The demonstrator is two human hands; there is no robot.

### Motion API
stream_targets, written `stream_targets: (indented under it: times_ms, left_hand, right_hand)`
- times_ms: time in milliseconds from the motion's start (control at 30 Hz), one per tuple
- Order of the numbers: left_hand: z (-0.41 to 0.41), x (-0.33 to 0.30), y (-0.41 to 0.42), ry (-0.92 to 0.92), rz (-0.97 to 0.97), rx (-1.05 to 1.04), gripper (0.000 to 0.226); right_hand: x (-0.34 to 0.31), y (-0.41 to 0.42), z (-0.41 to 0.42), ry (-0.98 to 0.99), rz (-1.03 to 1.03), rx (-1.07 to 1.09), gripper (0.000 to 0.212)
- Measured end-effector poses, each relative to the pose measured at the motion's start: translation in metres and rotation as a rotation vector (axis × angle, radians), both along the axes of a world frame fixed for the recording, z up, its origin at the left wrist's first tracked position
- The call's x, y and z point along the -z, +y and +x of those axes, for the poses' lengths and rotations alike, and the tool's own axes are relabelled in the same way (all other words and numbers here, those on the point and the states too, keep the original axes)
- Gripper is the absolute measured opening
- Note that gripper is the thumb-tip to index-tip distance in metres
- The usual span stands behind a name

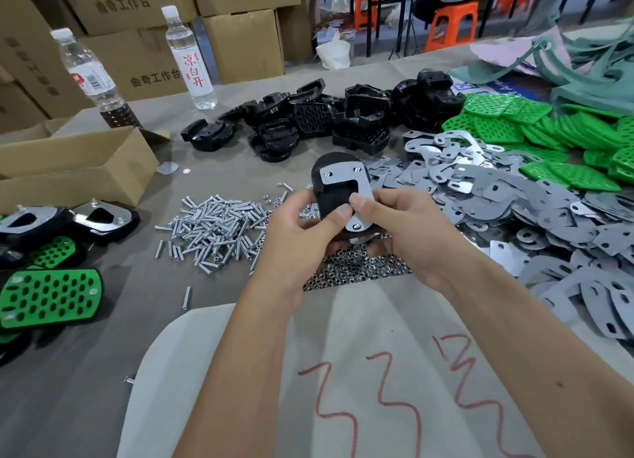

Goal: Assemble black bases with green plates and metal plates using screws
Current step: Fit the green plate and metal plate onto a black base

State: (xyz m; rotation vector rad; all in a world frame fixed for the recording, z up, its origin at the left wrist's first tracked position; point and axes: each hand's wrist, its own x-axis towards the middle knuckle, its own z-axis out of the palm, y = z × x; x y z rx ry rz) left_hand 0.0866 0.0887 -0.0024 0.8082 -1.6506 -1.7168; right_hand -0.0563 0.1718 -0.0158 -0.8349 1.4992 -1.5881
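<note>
I hold the black base [331, 197] clamped in both grips above the nut pile [356, 267], its long axis pointing away from me, metal plate [346, 178] facing up, left hand [302, 233] and right hand [408, 228] thumbs pressing the plate's near end.

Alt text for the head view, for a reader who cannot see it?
Both hands, left hand and right hand, hold a black base with a metal plate on it above piles of screws and nuts; heaps of loose parts surround them.
</note>
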Motion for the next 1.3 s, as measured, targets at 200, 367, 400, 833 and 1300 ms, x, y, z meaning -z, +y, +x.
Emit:
stream_targets:
  times_ms: [200, 367, 400, 833, 1300]
  left_hand:
    - [-0.001, 0.002, -0.002, -0.019, 0.027, 0.027, 0.023]
    - [-0.005, 0.007, -0.003, -0.043, 0.026, 0.037, 0.024]
    - [-0.005, 0.007, -0.003, -0.046, 0.027, 0.038, 0.024]
    - [0.001, 0.005, -0.005, -0.132, -0.164, 0.136, 0.036]
    - [-0.002, 0.005, -0.008, 0.025, -0.214, -0.129, 0.026]
  right_hand:
    - [0.001, -0.002, 0.005, 0.075, 0.008, 0.087, 0.023]
    - [0.003, -0.003, 0.006, 0.089, 0.0, 0.124, 0.032]
    - [0.002, -0.002, 0.005, 0.082, 0.006, 0.117, 0.028]
    - [-0.005, 0.001, 0.005, -0.143, -0.116, 0.059, 0.021]
    - [-0.001, -0.004, 0.012, -0.04, -0.164, 0.111, 0.015]
